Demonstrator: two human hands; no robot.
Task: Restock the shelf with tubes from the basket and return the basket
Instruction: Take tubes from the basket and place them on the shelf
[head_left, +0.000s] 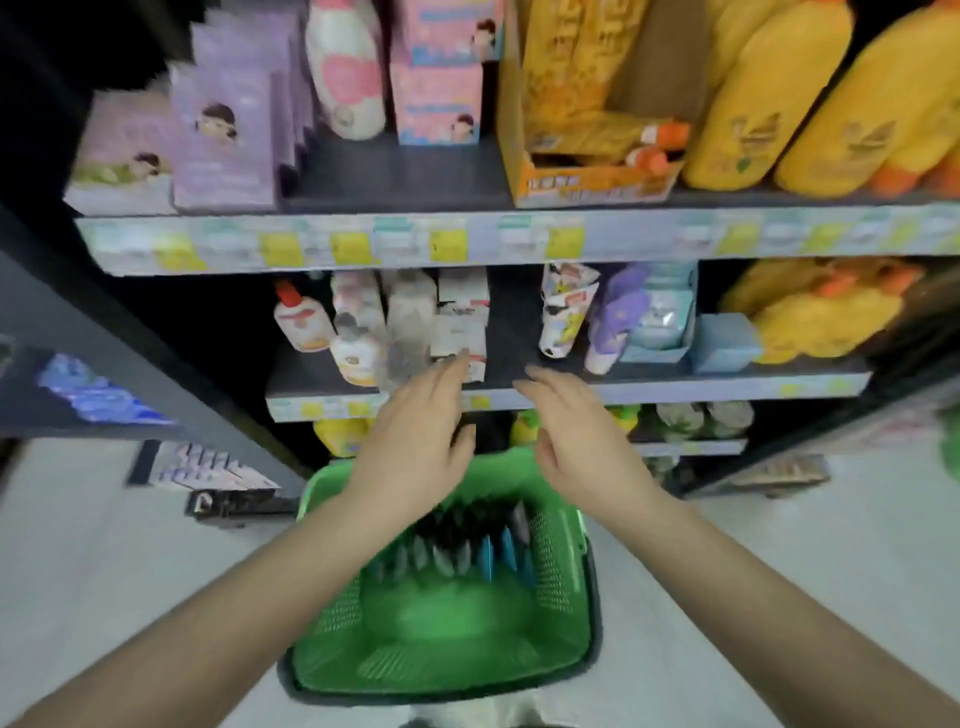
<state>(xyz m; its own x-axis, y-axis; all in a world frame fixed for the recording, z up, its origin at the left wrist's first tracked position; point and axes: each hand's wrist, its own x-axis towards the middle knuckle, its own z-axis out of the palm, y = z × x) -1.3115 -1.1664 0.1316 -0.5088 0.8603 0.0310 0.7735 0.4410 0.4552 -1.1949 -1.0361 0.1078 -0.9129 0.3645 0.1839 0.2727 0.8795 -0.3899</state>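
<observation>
Setting: shop aisle, dark shelving stocked with bottles and cartons, pale floor; picture blurred by motion.
Shelf: middle shelf (509, 358) has a bare dark gap between the white cartons (462, 322) and the patterned tubes (563, 312).
Basket: green basket (332, 613) on the floor below the hands, just in front of the shelving.
Tubes: row of dark and blue tubes (467, 551) standing at the far end of the basket; near end bare.
Left hand: left hand (415, 431) fingers straight and relaxed, empty, fingertips close to the cartons at the shelf edge; contact cannot be told.
Right hand: right hand (571, 431) likewise spread and empty, over the shelf lip beside the gap.
Step (judgement): stocking barely begun; next comes a reach down for tubes.
Method (judgement): take a few tubes per hand, stand them upright in the gap, labels forward, and avoid knocking the cartons.
</observation>
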